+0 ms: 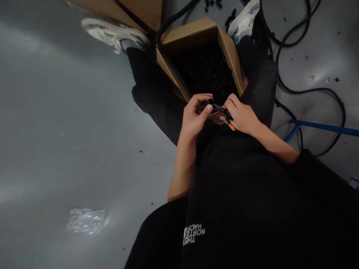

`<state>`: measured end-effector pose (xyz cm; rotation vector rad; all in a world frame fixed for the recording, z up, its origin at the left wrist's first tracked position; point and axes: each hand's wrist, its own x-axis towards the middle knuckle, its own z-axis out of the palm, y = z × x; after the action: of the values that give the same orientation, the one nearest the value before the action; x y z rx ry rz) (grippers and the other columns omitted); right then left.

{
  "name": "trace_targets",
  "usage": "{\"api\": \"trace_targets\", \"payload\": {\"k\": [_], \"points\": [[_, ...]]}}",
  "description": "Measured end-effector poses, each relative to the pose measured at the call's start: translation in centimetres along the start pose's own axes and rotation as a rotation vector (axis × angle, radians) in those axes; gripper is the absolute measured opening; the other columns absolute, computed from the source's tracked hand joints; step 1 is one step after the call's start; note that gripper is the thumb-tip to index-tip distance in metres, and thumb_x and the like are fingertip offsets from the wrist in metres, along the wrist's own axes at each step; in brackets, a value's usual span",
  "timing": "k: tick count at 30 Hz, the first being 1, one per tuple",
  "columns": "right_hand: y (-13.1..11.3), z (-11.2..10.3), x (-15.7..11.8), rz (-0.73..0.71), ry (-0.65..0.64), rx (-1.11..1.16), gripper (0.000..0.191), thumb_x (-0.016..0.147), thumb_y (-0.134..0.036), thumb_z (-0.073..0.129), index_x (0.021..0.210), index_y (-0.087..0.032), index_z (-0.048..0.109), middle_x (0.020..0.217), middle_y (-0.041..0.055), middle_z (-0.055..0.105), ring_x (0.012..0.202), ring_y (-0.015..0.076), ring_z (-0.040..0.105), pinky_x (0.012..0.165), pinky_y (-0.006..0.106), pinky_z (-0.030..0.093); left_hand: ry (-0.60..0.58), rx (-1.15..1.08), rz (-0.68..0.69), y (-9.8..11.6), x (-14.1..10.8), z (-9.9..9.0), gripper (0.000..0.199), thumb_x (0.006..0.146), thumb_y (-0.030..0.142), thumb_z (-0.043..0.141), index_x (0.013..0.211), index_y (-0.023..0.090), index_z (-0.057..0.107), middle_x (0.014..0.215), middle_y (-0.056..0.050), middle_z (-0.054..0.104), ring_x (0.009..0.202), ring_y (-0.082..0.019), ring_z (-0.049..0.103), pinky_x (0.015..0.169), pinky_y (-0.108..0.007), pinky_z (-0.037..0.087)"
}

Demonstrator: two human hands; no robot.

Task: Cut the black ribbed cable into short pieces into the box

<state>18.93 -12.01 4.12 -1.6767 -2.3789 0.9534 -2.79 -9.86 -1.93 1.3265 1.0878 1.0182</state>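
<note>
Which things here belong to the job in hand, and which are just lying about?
In the job, apparently:
small black part in left hand
scissor-like tool in right hand
carton of black pieces

Probably lying about:
clear packet
floor scrap
looped hose (role unclear)

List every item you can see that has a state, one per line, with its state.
Left hand: closed around a short black piece
Right hand: gripping a dark tool with an orange part; whether its jaws are open, cannot tell
Cardboard box: open on top, holding many small black pieces
Black tube at right: uncut end not visible, loosely looped on the floor
Clear plastic: crumpled, lying on the floor
</note>
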Motion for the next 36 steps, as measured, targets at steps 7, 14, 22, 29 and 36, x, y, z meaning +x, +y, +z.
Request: {"api": "trace_targets", "payload": {"k": [7,14,22,29,36], "points": [[1.0,0.4,-0.1,0.046,0.068,0.239,0.032,0.103,-0.04,0.071,0.123,-0.021,0.054,0.133,0.0103,0.057,0.103,0.0217,0.068,0.088,0.041,0.063,0.059,0.265,0.029,0.3,-0.6,-0.3,0.05,0.102,0.073,0.068,0.115,0.025,0.07,0.107,-0.006,0.074,0.098,-0.021,0.072,0.093,-0.035,0.058],[2.0,-0.5,-0.7,-0.236,0.108,0.165,0.032,0.109,-0.046,0.062,0.125,-0.022,0.048,0.135,0.0111,0.052,0.109,0.0238,0.066,0.09,0.045,0.066,-0.326,0.253,-0.013,5.0,-0.9,-0.7,0.056,0.11,0.074,0.048,0.11,0.022,0.07,0.09,-0.003,0.073,0.074,-0.016,0.066,0.072,-0.029,0.054],[1.9,-0.5,-1.8,-0.204,0.175,0.156,0.046,0.112,-0.065,0.054,0.123,-0.021,0.058,0.129,0.0117,0.062,0.101,0.0208,0.07,0.078,0.034,0.06,-0.231,0.293,-0.026,4.9,-0.6,-1.9,0.059,0.11,0.076,0.046,0.105,0.022,0.069,0.078,-0.002,0.069,0.069,-0.016,0.064,0.066,-0.028,0.052],[2.1,-0.3,-1.1,-0.043,0.09,0.23,0.037,0.105,-0.05,0.071,0.124,-0.02,0.059,0.131,0.0095,0.061,0.097,0.0192,0.068,0.077,0.034,0.057,0.028,0.37,-0.003,2.6,-0.8,-0.7,0.048,0.105,0.068,0.065,0.113,0.022,0.074,0.104,-0.006,0.079,0.095,-0.02,0.074,0.088,-0.033,0.059],[2.1,0.0,-0.7,0.046,-0.003,0.289,0.029,0.102,-0.033,0.07,0.125,-0.018,0.06,0.136,0.0108,0.06,0.094,0.016,0.068,0.079,0.034,0.056,0.185,0.272,-0.016,0.4,-0.5,-1.0,0.05,0.102,0.071,0.068,0.112,0.022,0.073,0.101,-0.006,0.079,0.094,-0.02,0.075,0.088,-0.034,0.061]]}}
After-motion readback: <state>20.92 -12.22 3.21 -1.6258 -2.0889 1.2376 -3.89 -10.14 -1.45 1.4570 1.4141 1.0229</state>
